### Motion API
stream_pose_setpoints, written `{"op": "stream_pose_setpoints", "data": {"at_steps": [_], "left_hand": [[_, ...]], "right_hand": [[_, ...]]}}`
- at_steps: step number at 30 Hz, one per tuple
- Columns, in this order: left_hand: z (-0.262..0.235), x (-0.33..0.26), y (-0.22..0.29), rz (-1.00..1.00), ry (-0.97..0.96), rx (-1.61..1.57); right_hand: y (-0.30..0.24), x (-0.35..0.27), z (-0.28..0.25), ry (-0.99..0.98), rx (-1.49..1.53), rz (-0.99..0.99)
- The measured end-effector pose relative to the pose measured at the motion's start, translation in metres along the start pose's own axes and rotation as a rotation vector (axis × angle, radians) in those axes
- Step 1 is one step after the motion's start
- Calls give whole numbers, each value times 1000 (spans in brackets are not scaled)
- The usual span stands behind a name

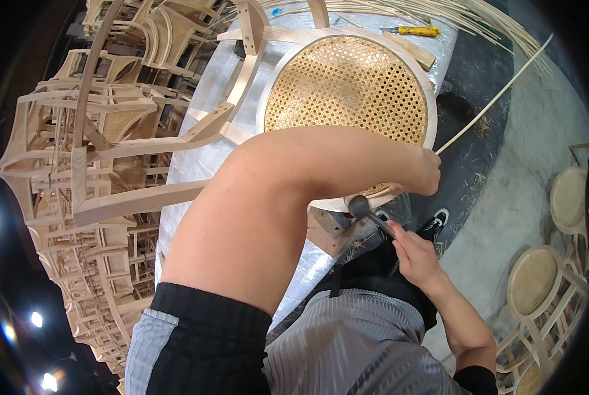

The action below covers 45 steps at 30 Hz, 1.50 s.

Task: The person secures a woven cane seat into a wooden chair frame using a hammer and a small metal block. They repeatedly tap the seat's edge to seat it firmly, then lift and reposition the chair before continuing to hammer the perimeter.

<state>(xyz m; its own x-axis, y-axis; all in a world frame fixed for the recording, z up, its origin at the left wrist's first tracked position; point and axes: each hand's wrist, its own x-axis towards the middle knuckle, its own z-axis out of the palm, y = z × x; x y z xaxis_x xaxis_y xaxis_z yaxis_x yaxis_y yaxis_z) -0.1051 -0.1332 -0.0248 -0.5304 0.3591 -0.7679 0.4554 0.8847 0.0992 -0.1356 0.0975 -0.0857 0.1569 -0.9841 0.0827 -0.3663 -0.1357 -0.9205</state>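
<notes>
A round wooden chair panel with woven cane stretched across it lies on the work table. My left arm crosses over its near part. At the panel's right edge, my left hand is closed on a long thin rattan strip, which runs off to the upper right. Below it, my right hand grips a hammer by its handle. The hammer's dark round head is at the panel's near rim. My left forearm hides part of the cane, and the left fingertips are only partly visible.
Wooden chair framing extends left from the panel. Many bare chair frames are stacked at the left. A yellow-handled tool and long loose strips lie at the far side. Finished cane-panelled chairs stand at the right.
</notes>
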Motion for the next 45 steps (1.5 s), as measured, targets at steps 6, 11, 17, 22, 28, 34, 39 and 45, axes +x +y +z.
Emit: {"op": "stream_pose_setpoints", "data": {"at_steps": [6,11,17,22,28,34,39,45], "left_hand": [[-2,5,-1,-22,-9,-8],[-6,7,-1,-50,-25,-10],[-5,15,-4,-62,-45,-45],[7,18,-20,28,63,-39],[13,27,-27,49,134,-15],[14,28,-25,-56,125,-51],[13,22,-26,-88,108,-94],[7,18,-32,-58,120,-129]], "right_hand": [[6,-5,4,42,-48,-15],[18,-11,10,108,-71,11],[17,-20,16,178,-27,-8],[37,-32,32,138,-138,84],[36,-33,34,167,-91,90],[16,-35,13,301,41,47],[28,-34,5,160,-68,175],[36,-47,24,197,-79,226]]}}
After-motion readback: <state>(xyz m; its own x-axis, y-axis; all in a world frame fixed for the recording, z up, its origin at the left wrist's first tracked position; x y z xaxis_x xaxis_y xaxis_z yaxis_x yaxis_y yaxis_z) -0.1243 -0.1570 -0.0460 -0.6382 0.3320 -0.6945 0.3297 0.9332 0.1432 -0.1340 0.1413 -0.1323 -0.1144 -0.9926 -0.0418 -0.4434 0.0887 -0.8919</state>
